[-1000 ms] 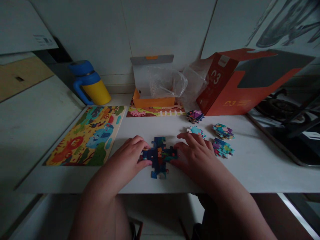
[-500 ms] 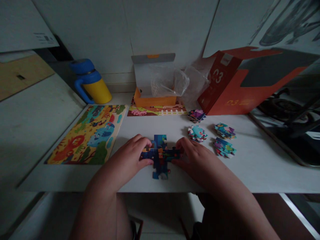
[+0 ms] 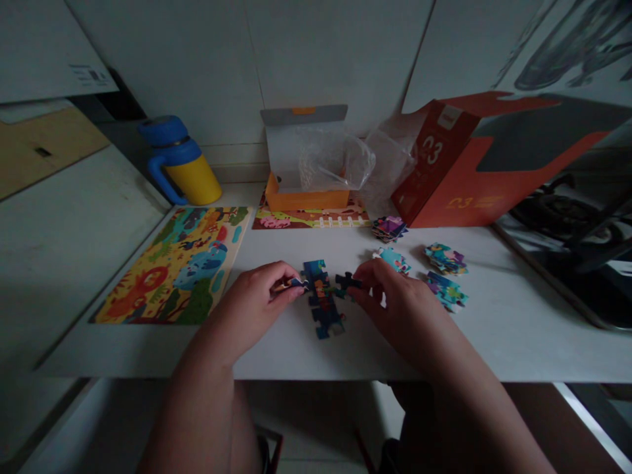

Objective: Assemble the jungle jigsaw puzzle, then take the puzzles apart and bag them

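A strip of joined dark blue puzzle pieces (image 3: 323,303) lies slightly tilted on the white table between my hands. My left hand (image 3: 269,286) pinches a puzzle piece (image 3: 291,283) by its edge, just left of the strip. On the other side, my right hand (image 3: 382,286) is closed on a dark puzzle piece (image 3: 347,281), held at the strip's right edge; whether it touches the strip I cannot tell. Beyond my right hand sit stacks of colourful puzzle pieces (image 3: 444,258), one partly hidden by the hand.
A finished animal picture puzzle (image 3: 182,263) lies at left, below a blue and yellow jug (image 3: 190,171). At the back stand an open orange box (image 3: 306,199) with clear plastic wrap (image 3: 355,161) and a large red-orange box (image 3: 454,164). A black object (image 3: 582,263) lies at right.
The side pieces have come away from the middle strip, one in each hand. The strip has turned a little, its near end swinging right. My right hand has shifted slightly up and right.
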`<state>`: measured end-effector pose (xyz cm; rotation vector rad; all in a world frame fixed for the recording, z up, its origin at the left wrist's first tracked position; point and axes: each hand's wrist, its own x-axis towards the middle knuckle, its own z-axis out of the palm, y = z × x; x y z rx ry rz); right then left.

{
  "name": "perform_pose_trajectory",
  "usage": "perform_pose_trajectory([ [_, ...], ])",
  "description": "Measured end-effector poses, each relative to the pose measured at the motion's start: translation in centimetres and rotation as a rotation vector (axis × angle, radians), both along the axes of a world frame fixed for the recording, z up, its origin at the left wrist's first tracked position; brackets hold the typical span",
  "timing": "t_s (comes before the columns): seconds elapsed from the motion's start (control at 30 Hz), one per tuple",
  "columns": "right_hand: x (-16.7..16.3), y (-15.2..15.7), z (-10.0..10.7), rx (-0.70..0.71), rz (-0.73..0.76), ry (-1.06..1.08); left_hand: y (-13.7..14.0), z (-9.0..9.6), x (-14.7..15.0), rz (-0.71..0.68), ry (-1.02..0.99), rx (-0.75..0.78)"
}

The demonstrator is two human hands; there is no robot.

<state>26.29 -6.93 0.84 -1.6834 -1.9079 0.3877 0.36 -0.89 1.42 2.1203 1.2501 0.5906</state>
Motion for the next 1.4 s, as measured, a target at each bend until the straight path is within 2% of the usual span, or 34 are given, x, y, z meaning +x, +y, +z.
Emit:
perform_pose_trajectory([
  [0.17, -0.9, -0.5, 0.7, -0.177, 0.095, 0.148, -0.1, -0.9, 1.0, 0.050, -0.209, -0.071],
  [0.27, -1.9, -0.7, 0.4, -0.253, 0.144, 0.105, -0.4, -1.0, 1.6, 0.066, -0.208, -0.033],
  [0.43, -3.8, -1.5, -0.8, -0.089, 0.009, -0.173, -0.6, -1.1, 2.5, 0.025, -0.098, 0.118],
  [0.57, -5.7, -2.8, -1.5, 0.037, -0.064, -0.351, -0.6, -1.9, 2.9, -0.083, 0.077, 0.272],
  [0.73, -7.2, -3.5, -1.6, -0.003, -0.068, -0.383, -0.7, -2.6, 2.8, -0.193, 0.233, 0.274],
  [0.93, -6.4, -2.7, -1.7, -0.005, 0.036, -0.330, -0.8, -2.1, 2.7, -0.176, 0.286, 0.290],
  [1.13, -5.1, -2.3, -1.4, -0.064, 0.070, -0.277, -0.7, -1.6, 3.0, -0.125, 0.330, 0.319],
  [1.4, -2.7, -2.3, -1.7, -0.086, 0.049, -0.270, -0.5, -2.2, 2.5, 0.067, 0.357, 0.320],
])
